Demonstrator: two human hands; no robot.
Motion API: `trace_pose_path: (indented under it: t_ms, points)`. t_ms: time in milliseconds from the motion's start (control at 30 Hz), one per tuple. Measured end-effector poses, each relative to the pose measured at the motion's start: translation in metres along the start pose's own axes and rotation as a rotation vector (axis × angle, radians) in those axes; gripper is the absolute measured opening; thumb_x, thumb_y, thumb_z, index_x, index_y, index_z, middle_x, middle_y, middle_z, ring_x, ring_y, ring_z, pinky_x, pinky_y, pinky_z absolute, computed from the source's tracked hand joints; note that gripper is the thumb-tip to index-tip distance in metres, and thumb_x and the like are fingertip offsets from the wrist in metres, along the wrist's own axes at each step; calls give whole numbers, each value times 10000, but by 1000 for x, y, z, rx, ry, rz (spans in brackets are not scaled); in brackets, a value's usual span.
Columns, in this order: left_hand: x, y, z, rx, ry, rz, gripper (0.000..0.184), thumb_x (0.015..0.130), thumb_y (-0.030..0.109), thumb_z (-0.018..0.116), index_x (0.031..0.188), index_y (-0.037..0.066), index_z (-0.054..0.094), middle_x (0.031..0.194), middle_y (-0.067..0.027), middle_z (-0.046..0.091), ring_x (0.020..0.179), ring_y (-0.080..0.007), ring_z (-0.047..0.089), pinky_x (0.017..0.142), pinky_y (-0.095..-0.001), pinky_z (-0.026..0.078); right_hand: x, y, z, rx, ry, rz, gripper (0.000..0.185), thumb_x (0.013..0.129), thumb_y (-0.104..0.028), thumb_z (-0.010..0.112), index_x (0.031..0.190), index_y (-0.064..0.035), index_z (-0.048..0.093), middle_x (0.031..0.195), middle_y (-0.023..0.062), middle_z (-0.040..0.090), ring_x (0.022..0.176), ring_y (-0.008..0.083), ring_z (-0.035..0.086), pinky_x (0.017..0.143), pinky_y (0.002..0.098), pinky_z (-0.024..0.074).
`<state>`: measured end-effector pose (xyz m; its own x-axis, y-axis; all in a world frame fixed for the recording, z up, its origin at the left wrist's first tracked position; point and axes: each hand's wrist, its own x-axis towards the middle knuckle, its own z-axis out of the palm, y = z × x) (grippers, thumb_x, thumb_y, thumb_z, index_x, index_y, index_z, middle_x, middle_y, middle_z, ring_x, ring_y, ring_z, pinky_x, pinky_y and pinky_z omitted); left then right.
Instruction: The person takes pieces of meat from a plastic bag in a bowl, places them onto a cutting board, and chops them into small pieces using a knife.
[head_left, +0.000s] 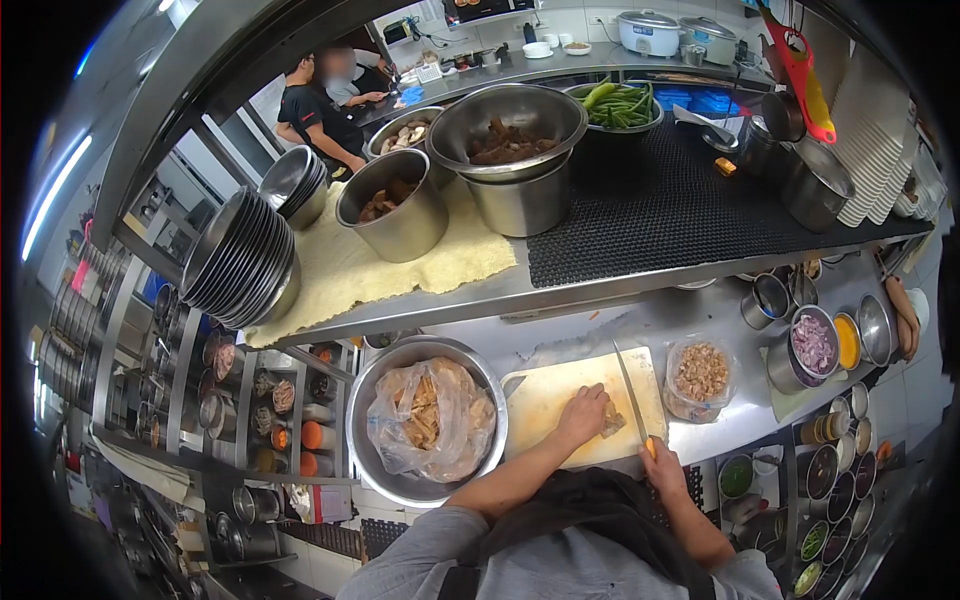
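Observation:
My right hand [662, 470] is wrapped round the yellow handle of a long knife [629, 385], whose blade points away from me over the right part of the cutting board [535, 400]. On the board, my left hand [584, 414] has its fingers curled over a brownish piece of meat [612, 421], a little left of the blade. Left of the board stands a large metal bowl [358, 440] with a clear plastic bag of meat [425, 410] inside. A clear container of chopped meat [702, 373] sits just right of the board.
Above the worktop runs a shelf with metal pots [392, 215], stacked bowls [240, 260] and green peppers [617, 105]. Chopped onion [812, 340] is in a bowl at the right. Two people [325, 110] stand beyond the shelf; another person's arm [903, 310] shows at far right.

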<state>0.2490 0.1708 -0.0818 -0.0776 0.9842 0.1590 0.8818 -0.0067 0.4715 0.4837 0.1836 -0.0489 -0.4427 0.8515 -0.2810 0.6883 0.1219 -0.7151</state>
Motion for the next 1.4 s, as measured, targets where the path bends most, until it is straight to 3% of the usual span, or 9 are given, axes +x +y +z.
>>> trace_pose_path:
  t_ms: [333,567,667,867,967,1000,1067,1167,1400]
  points:
    - [-2,0,3,72,44,16,185,772,98,578,939,55,643,1084,-75,578,975,-252,565,805,-370,519,0,4,1,7,-15,26,398,946,-366,546,1154,-27,562,806,315,633,791,483,632,686,520,510]
    - [1,-14,12,142,93,148,133,729,89,589,843,51,647,977,-115,609,890,-266,557,813,-361,474,3,-12,-9,48,-79,40,342,988,-327,476,1157,-45,568,726,265,635,663,427,644,655,512,502]
    - [2,-10,0,-189,32,-40,94,764,51,592,846,72,634,943,-107,589,903,-322,557,819,-416,484,7,-21,-14,70,-126,83,339,994,-326,467,1158,-49,574,752,273,636,705,434,643,675,511,497]
    - [0,-13,0,-216,106,-91,147,782,82,619,926,68,649,940,-112,636,909,-335,582,814,-424,500,9,-23,-4,49,-87,-27,326,993,-317,476,1148,-51,583,847,293,636,856,467,614,740,531,477]
    - [1,-8,-2,-152,70,-79,137,772,81,632,905,53,650,910,-119,640,891,-326,584,793,-415,504,11,-21,3,-1,12,-218,291,988,-291,499,1124,-52,596,669,227,615,642,418,624,597,462,484]
    - [1,-7,-2,-116,84,-45,129,764,76,635,888,44,647,889,-121,638,876,-321,583,780,-411,505,11,-22,3,-3,6,-212,291,988,-291,499,1124,-52,596,669,227,615,642,418,624,597,462,484]
    - [2,-6,0,-84,92,-18,121,756,71,638,871,35,645,869,-123,635,861,-316,582,766,-407,506,13,-26,0,-24,-74,-171,283,985,-273,501,1124,-41,583,733,269,619,742,481,604,664,518,475]
    - [4,-6,3,-34,91,-17,106,739,59,639,841,27,639,862,-125,625,844,-311,575,760,-402,501,18,-26,1,-103,-147,-119,304,993,-291,471,1152,-50,565,797,297,631,802,488,610,719,553,474]
    - [-1,-9,11,-17,96,15,85,739,67,625,818,37,638,861,-105,602,856,-289,559,766,-385,494,42,-21,18,-172,-209,-89,317,996,-304,441,1148,-38,524,761,325,620,777,504,610,712,586,470]
